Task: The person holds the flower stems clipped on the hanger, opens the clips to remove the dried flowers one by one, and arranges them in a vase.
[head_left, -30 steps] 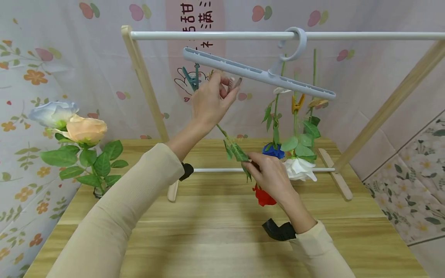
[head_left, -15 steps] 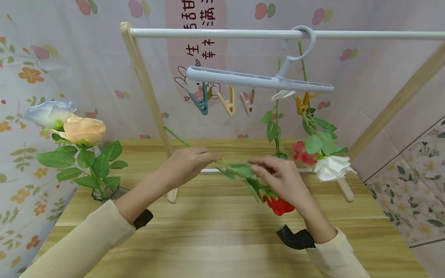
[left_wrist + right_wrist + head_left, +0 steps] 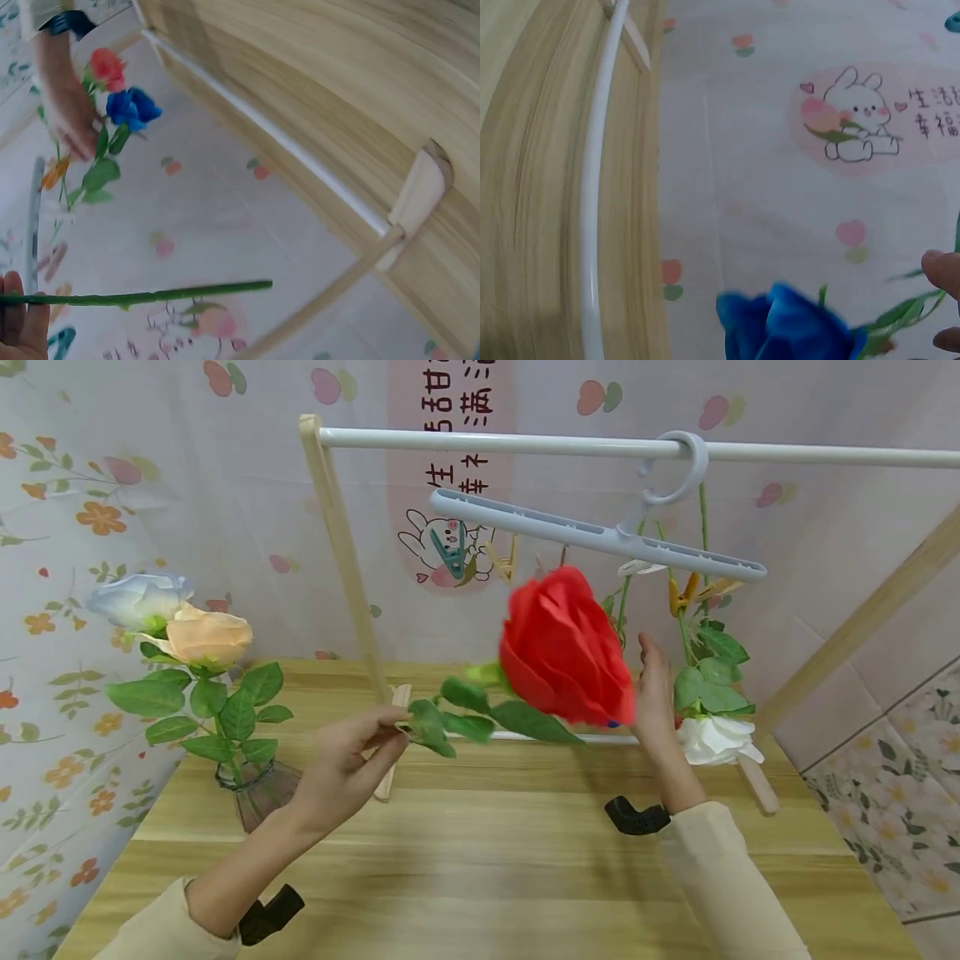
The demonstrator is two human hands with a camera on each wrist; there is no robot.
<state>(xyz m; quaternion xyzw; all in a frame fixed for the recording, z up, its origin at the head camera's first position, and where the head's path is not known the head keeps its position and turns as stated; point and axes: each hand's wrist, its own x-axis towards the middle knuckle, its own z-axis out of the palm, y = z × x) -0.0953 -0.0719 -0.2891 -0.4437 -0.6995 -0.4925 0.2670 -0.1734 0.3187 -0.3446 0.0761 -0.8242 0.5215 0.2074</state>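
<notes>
A red artificial rose (image 3: 564,652) is held up by its stem (image 3: 172,294) in my left hand (image 3: 348,764), thumb and fingers pinching it below the leaves. In the head view its bloom covers part of my right hand (image 3: 655,689). That hand reaches, fingers extended, in among flowers hanging head-down from a pale blue hanger (image 3: 600,537). A blue rose (image 3: 133,109) and a pinkish-red bloom (image 3: 107,67) are beside it in the left wrist view. A white rose (image 3: 717,739) hangs just right of it. An orange clothespin (image 3: 681,595) grips a stem.
The hanger hooks over the rack's white top rail (image 3: 487,442). A teal clothespin (image 3: 452,556) and a yellow clothespin (image 3: 504,560) dangle from its left half. On the left, a glass vase (image 3: 264,793) holds a peach rose (image 3: 208,639) and a light blue rose (image 3: 140,600).
The red rose has swung up from low near the table, bloom now in front of the hanger. My right hand has let go of it and moved right to the hanging flowers.
</notes>
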